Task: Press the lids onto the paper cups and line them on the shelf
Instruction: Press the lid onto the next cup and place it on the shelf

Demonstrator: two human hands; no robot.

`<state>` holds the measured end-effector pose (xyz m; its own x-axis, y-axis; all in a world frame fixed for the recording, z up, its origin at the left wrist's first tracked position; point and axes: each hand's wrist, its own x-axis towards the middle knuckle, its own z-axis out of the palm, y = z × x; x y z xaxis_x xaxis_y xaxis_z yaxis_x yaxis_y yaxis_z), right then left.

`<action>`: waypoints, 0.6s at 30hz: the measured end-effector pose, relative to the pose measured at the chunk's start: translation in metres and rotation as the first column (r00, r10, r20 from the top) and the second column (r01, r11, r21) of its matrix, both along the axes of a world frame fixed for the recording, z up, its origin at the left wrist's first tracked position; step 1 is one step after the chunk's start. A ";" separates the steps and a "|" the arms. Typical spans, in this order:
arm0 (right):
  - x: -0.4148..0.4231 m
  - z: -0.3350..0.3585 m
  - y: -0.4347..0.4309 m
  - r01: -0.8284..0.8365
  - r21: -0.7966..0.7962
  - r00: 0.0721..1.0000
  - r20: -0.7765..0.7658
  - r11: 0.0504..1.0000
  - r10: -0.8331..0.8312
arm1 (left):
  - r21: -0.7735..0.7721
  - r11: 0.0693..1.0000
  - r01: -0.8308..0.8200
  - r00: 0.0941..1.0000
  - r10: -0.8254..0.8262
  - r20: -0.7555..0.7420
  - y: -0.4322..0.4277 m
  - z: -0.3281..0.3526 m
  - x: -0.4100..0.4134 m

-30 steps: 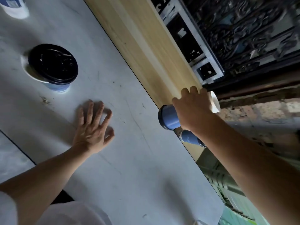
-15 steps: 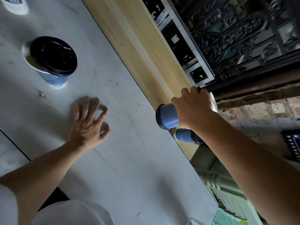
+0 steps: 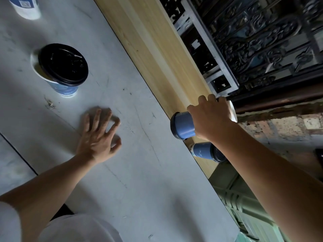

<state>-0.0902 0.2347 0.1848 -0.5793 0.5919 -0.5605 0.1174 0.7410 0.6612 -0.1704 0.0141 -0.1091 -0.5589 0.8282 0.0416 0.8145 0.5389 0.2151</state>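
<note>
The right hand (image 3: pixel 211 117) is gripping a blue paper cup with a dark lid (image 3: pixel 183 125), fingers curled round it, at the pale wooden shelf (image 3: pixel 148 41). The left hand (image 3: pixel 97 137) is resting on the grey counter (image 3: pixel 139 189), fingers spread. A second blue lidded cup (image 3: pixel 204 151) is sitting on the shelf just beside the right wrist.

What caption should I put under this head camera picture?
Right hand grips a blue cup at the wooden shelf, beside another blue cup, while the left hand rests on the table.
</note>
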 end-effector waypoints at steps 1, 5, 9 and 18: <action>0.000 -0.001 0.001 0.008 -0.004 1.000 -0.003 1.000 -0.008 | 0.003 1.000 0.000 1.000 0.000 0.001 0.000 0.000 0.000; 0.005 -0.005 0.006 0.029 -0.026 0.999 -0.025 0.999 -0.030 | 0.016 1.000 0.001 1.000 -0.002 0.012 0.000 0.001 0.001; 0.010 -0.011 0.012 0.032 -0.031 0.998 -0.052 0.999 -0.033 | 0.025 1.000 -0.003 1.000 0.002 0.015 0.000 -0.001 0.002; 0.015 -0.043 0.051 0.509 -0.532 0.675 -0.242 0.677 -0.697 | 0.026 1.000 -0.005 1.000 0.005 0.006 0.000 -0.009 0.002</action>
